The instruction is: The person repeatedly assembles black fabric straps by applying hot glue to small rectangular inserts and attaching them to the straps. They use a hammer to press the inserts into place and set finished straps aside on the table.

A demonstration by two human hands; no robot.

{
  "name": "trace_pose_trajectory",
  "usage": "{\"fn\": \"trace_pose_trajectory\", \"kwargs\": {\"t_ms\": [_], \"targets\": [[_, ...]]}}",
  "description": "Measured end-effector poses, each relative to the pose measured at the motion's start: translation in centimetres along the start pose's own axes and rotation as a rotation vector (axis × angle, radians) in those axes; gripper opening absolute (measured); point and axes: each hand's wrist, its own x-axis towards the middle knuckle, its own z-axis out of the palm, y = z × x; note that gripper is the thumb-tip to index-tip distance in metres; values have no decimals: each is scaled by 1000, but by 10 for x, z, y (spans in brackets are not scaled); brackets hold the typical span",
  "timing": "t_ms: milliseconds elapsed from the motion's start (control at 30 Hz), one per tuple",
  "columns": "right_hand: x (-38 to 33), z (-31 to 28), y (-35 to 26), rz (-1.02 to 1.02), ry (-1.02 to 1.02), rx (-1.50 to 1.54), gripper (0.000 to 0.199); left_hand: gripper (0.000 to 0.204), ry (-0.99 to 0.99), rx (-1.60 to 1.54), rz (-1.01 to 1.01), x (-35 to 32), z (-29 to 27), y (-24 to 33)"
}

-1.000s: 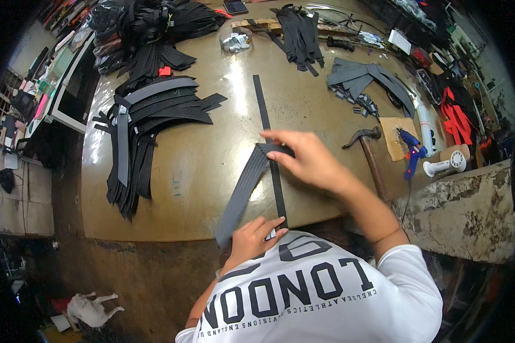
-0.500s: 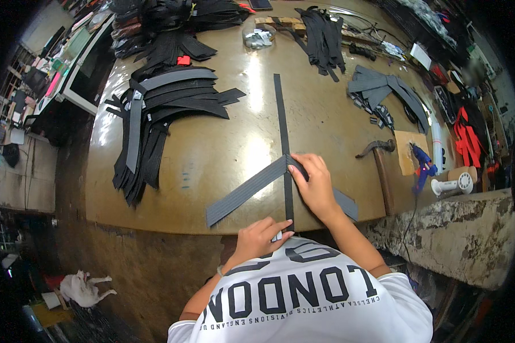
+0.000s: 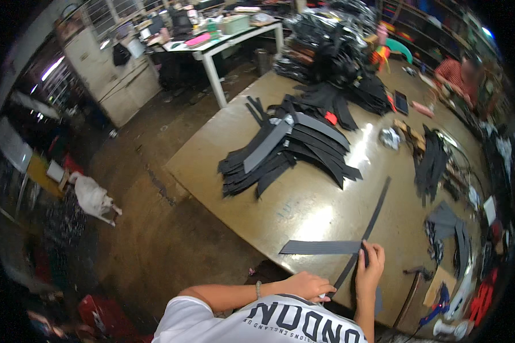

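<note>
A narrow black strap (image 3: 377,210) runs across the table toward me. A wider grey ribbed strap (image 3: 320,247) meets it at an angle, its free end pointing left. My right hand (image 3: 372,262) is closed over the crossing, thumb and fingers pinching the grey strap there. More grey strap shows beyond the right wrist. Close to my body at the table edge, my left hand (image 3: 309,286) is closed at the black strap's near end. Something small and white shows at its fingertips, too small to name.
Black and grey straps (image 3: 292,148) are heaped across the table (image 3: 212,183). A hammer (image 3: 409,300) and blue glue gun (image 3: 442,300) lie at the right. Bagged black goods (image 3: 332,51) stand behind. A white animal (image 3: 91,194) lies on the floor; a person (image 3: 460,79) sits far right.
My view has swung left, so the table and hands now appear farther right and the floor and side desk show more. Both hands remain on the same straps.
</note>
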Motion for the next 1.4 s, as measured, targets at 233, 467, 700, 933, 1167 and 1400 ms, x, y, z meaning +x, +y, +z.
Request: {"fn": "trace_pose_trajectory", "kwargs": {"t_ms": [233, 467, 700, 933, 1167, 1400], "targets": [[1, -2, -2, -66, -87, -181, 30, 32, 113, -57, -62, 50, -19, -17], [-4, 0, -9, -249, -73, -507, 44, 35, 305, 179, -228, 76, -10, -34], [-8, -5, -2, -159, -191, -198, 49, 41, 362, 230, -187, 71, -9, -31], [-9, 1, 3, -79, -182, -131, 51, 45, 325, 215, -260, 70, -9, -27], [-2, -4, 0, 37, -208, -21, 48, 35, 313, 259, -312, 77, -15, -21], [4, -8, 1, 64, -217, -6, 49, 36, 276, 240, -316, 83, -20, -21]]}}
